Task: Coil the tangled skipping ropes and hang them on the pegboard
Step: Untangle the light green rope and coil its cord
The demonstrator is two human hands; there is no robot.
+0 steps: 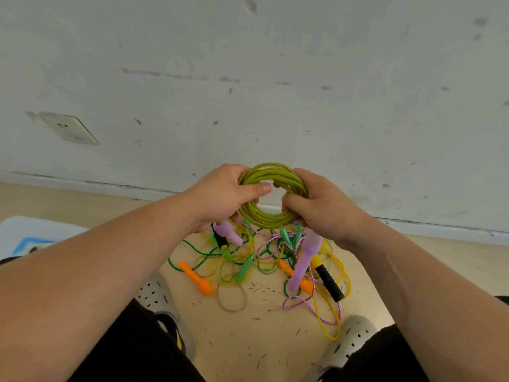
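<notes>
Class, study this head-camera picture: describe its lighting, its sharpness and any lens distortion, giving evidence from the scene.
Head view: the light is soft and even, with no glare and only faint shadows on the floor; the coiled rope at the centre is sharp, while the wall looks smeared and blocky; wide-angle distortion bows the skirting line and swells the forearms towards the lower edges.

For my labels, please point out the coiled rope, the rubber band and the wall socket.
coiled rope (264, 220): head view, lower arc.
rubber band (232, 310): head view, bottom edge.
wall socket (68, 129): head view, plate middle.
</notes>
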